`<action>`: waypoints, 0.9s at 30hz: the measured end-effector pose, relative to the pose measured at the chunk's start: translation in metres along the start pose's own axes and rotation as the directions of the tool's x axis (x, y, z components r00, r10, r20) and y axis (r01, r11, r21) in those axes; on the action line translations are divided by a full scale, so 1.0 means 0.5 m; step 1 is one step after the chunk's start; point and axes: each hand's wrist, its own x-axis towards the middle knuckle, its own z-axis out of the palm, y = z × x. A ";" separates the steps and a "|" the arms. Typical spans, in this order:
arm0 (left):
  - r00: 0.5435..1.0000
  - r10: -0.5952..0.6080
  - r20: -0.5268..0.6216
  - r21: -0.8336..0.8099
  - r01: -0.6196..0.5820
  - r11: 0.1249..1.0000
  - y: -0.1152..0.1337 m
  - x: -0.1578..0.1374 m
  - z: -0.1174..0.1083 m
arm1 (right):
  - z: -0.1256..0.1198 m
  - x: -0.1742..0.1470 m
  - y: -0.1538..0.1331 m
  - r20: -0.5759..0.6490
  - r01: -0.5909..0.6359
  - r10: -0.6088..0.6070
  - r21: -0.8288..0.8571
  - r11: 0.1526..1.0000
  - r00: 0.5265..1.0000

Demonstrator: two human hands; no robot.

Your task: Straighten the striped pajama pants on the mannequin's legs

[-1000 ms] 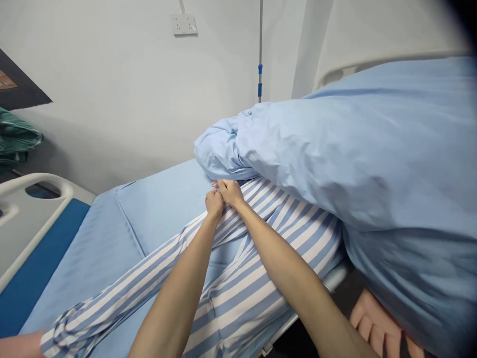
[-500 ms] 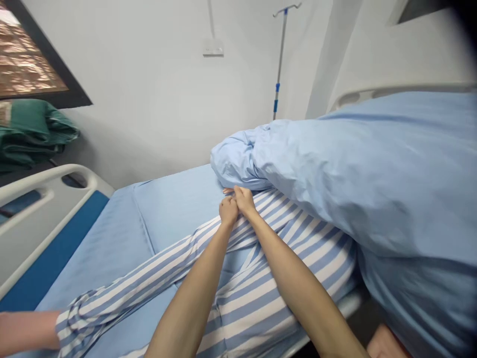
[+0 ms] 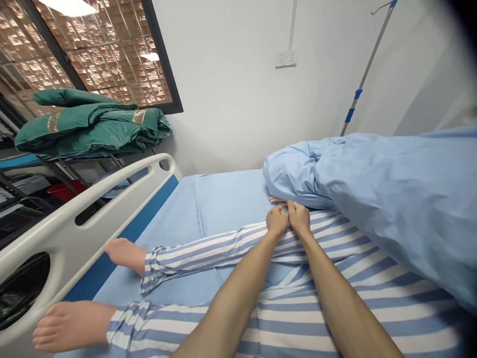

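On the bed lies a figure, perhaps a manikin, in blue-and-white striped trousers [image 3: 216, 251], with both bare feet [image 3: 74, 325] showing. My left hand [image 3: 278, 220] is closed at the far edge of the far trouser leg, at the thigh. Right beside it, nearly touching, my right hand [image 3: 299, 219] is closed on the same leg. The fingertips of both curl over the far side, partly hidden. Just beyond them, a few pinkish fingers [image 3: 276, 200] stick out from under the bulky light-blue quilt [image 3: 372, 174], which covers the upper body.
A light-blue sheet [image 3: 231, 199] covers the mattress. The white footboard [image 3: 112, 194] rises at the left. Behind it, folded green padded cloth [image 3: 100, 129] lies on a metal rack below a window. An IV pole [image 3: 367, 74] stands at the back right, near a wall socket [image 3: 286, 58].
My view has swung left, bringing both feet and more of the footboard and window into sight. Both hands stay closed at the same place on the far trouser leg.
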 end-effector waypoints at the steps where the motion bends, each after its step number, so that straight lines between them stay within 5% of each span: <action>1: 1.000 0.009 0.010 -0.014 -0.009 1.000 -0.001 -0.003 -0.005 | 0.003 0.000 0.005 0.015 -0.002 0.003 -0.013 1.000 1.000; 4: 0.999 0.039 0.022 -0.031 -0.039 0.999 -0.011 -0.024 -0.043 | 0.005 -0.002 0.005 0.043 0.001 0.000 -0.008 1.000 0.999; 7: 0.996 0.077 0.047 -0.047 -0.074 0.996 -0.045 -0.067 -0.128 | 0.002 -0.004 -0.001 0.061 -0.023 0.023 -0.009 1.000 0.998; 15: 0.997 -0.072 0.036 -0.081 0.075 0.994 -0.203 -0.252 -0.503 | 0.003 -0.004 -0.002 0.119 -0.066 0.073 -0.059 0.996 0.990; 18: 0.990 -0.132 0.057 -0.066 0.135 0.989 -0.234 -0.334 -0.606 | 0.001 -0.007 -0.007 0.156 -0.051 0.064 -0.087 0.995 0.986; 22: 0.983 -0.181 0.017 -0.098 0.182 0.979 -0.232 -0.413 -0.676 | 0.002 -0.008 -0.016 0.213 -0.033 0.067 -0.163 0.986 0.975; 27: 0.991 -0.131 -0.013 -0.162 0.127 0.979 -0.223 -0.434 -0.706 | 0.006 -0.007 -0.028 0.240 -0.006 0.067 -0.250 0.968 0.968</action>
